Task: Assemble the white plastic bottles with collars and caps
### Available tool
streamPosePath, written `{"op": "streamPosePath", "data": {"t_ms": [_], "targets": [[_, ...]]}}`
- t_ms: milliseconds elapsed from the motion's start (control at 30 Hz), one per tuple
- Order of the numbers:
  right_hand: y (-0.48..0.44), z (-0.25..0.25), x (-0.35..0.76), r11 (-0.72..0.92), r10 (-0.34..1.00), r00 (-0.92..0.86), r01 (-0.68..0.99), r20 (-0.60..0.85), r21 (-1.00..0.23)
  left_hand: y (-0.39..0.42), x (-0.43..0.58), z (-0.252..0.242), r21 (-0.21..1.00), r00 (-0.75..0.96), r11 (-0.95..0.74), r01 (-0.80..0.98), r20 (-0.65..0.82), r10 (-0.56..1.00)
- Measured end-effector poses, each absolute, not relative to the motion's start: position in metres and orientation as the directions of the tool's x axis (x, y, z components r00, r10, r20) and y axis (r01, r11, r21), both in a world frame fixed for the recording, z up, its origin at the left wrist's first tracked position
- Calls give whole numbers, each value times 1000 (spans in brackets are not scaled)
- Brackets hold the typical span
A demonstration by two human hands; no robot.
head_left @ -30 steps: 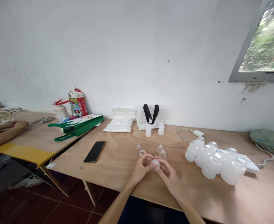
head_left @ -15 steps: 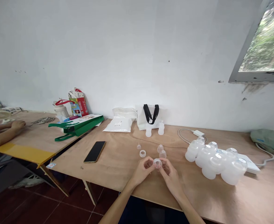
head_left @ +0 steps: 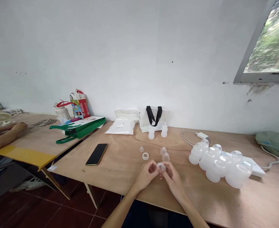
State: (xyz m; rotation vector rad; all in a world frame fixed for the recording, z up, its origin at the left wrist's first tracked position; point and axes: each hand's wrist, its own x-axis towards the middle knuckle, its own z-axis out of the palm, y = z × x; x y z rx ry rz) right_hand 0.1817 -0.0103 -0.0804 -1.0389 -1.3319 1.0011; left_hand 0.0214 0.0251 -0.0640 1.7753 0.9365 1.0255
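Note:
Close to the table's front edge, a translucent bottle collar ring is held between both hands. My left hand pinches its left side with thumb and fingers. On the other side, my right hand grips it with the thumb in front. Something clear shows inside the ring, perhaps a nipple, but the fingers partly cover it. Just beyond the hands lie another collar ring, a small clear nipple and two clear domed caps. Two frosted bottles stand farther back.
Several capped frosted bottles cluster at right, beside a white charger and cable. A phone lies left. A white packet and a tote bag are by the wall. Another person's hands rest on the neighbouring table.
Both hands stay in nearly the same spot, still around the collar ring. The ring has turned slightly and the fingers have shifted a little. Everything on the table is where it was.

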Motion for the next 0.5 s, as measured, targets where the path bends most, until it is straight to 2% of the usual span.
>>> {"op": "streamPosePath", "data": {"t_ms": [267, 500], "targets": [[-9, -88, 185, 234, 970, 28, 148, 241, -961, 18, 28, -61, 868, 396, -401, 294, 271, 877], [-8, -89, 185, 220, 972, 41, 191, 232, -956, 17, 31, -68, 834, 409, -436, 337, 288, 866]]}}
